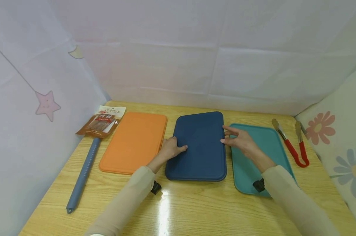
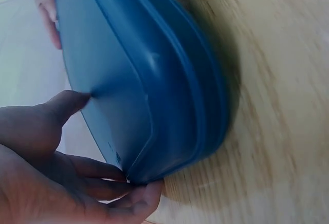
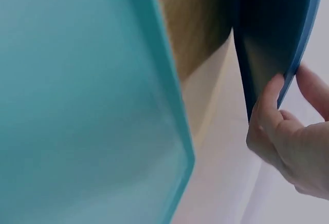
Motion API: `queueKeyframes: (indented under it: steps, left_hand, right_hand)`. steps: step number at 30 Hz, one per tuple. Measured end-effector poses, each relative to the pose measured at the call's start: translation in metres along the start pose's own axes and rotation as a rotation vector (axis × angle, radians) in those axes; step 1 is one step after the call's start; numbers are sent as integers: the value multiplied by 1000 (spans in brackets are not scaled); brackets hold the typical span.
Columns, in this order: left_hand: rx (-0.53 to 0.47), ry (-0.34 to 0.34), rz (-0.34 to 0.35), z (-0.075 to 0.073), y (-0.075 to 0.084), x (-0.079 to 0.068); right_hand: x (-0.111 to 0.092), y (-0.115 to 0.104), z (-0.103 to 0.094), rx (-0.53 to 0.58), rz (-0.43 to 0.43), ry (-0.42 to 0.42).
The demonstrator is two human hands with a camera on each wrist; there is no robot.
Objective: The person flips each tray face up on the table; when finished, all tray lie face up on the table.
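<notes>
A dark blue tray lies in the middle of the table, its flat face up and rounded rim downward. At its left edge my left hand grips it, thumb on the flat face and fingers along the side; the left wrist view shows this hand at the tray's edge. My right hand pinches the right edge. In the right wrist view, thumb and fingers of that hand are on either side of the raised rim. Whatever is under the tray is hidden.
An orange tray lies to the left, a teal tray to the right. Red-handled tongs lie at the far right. At the back left are a brown food packet and a long blue-grey bar. Cloth walls enclose the table.
</notes>
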State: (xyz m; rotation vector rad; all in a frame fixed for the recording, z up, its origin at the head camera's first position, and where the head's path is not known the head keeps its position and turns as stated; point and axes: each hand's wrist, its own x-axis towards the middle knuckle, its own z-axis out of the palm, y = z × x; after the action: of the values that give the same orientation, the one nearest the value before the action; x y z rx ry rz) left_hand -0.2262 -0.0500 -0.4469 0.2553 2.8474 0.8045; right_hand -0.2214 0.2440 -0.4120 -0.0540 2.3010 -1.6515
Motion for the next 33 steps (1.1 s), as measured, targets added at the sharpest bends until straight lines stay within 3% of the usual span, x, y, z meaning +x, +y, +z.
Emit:
queueKeyframes:
  steps: [6, 10, 15, 21, 33]
  left_hand:
    - [-103, -72, 0, -4, -5, 0]
    - [-105, -91, 29, -8, -5, -5]
    - [-75, -107, 7, -4, -6, -19]
    - [-116, -142, 17, -5, -8, -40]
    - [-190, -286, 53, -4, -9, -80]
  right_hand:
    - [1, -13, -4, -4, -15, -42]
    - [3, -21, -3, -14, -21, -44]
    - [3, -27, -2, -4, -28, -49]
    - [2, -32, -2, 10, -35, -58]
    - [1, -38, -3, 10, -18, -36]
